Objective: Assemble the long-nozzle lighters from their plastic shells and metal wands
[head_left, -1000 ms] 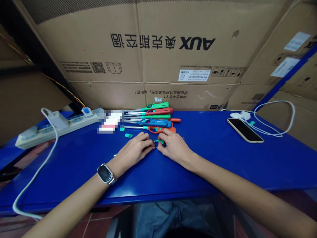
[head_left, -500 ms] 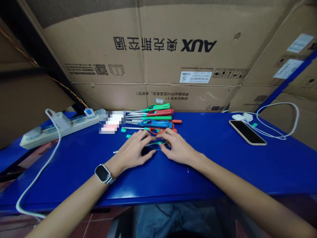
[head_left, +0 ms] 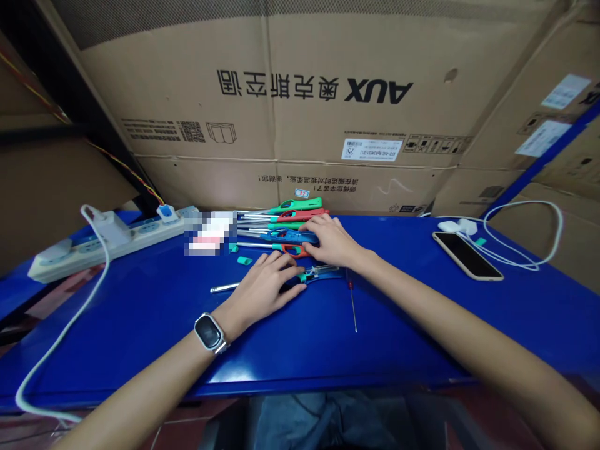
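My left hand (head_left: pixel 269 284) is curled around a blue long-nosed lighter (head_left: pixel 323 275), whose handle lies opened with metal and green parts showing. Its metal tube (head_left: pixel 224 288) sticks out on the other side of the hand. Farther back, my right hand (head_left: pixel 332 239) reaches over a row of lighters, thumb and fingers bent around the handle end of another blue lighter (head_left: pixel 284 235). Beside it lie an orange lighter (head_left: pixel 291 251), a red lighter (head_left: pixel 300 215) and a green lighter (head_left: pixel 302 205). A thin screwdriver (head_left: pixel 353 306) with a red handle rests to the right.
Green caps (head_left: pixel 244 260) lie left of the lighters. A power strip (head_left: pixel 140 236) with plugs and a white cable stands at left. At right are a phone (head_left: pixel 467 256) and a coiled white cable (head_left: pixel 555 250). A large cardboard box (head_left: pixel 309 125) rises behind the blue table (head_left: pixel 412 337).
My right hand has left the opened lighter and moved up and back to the row. The opened handle and the screwdriver now show. My left hand stays on the lighter, shifted slightly right.
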A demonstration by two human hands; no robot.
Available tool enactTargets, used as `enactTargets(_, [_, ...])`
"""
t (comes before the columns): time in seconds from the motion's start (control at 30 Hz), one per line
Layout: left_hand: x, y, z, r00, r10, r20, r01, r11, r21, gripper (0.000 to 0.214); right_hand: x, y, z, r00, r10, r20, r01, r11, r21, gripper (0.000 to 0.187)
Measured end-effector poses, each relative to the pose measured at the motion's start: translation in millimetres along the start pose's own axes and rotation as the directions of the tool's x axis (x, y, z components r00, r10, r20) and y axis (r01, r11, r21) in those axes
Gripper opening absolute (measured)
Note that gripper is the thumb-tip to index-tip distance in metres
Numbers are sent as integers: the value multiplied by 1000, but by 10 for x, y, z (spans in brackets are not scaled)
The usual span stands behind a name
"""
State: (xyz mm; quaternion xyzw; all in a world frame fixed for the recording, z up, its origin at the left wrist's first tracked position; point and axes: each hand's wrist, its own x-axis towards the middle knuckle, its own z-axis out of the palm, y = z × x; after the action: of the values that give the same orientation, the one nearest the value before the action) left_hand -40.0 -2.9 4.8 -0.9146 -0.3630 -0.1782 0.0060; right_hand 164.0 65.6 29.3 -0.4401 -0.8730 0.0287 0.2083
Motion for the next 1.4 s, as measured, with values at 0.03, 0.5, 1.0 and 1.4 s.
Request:
enactTargets(0.03, [-8, -12, -5, 1000, 0, 6, 0, 1000, -1, 33, 4, -6, 8, 1000, 3, 4, -3, 1000, -2, 28])
enactTargets(0.5, [-12, 63, 11, 995, 69, 70, -74, 995, 65, 33, -727, -20, -33, 996, -74, 46, 61, 968, 245, 15])
enactTargets(1.0, [9, 40, 41, 993, 117, 36, -115, 992, -50, 31, -656, -7, 12, 999, -19, 30, 7, 930, 367, 9])
enactTargets(1.4, [-80, 34, -55, 997, 71, 28, -69, 997, -41, 42, -127, -55, -150, 998, -54, -23, 55, 997, 47, 20])
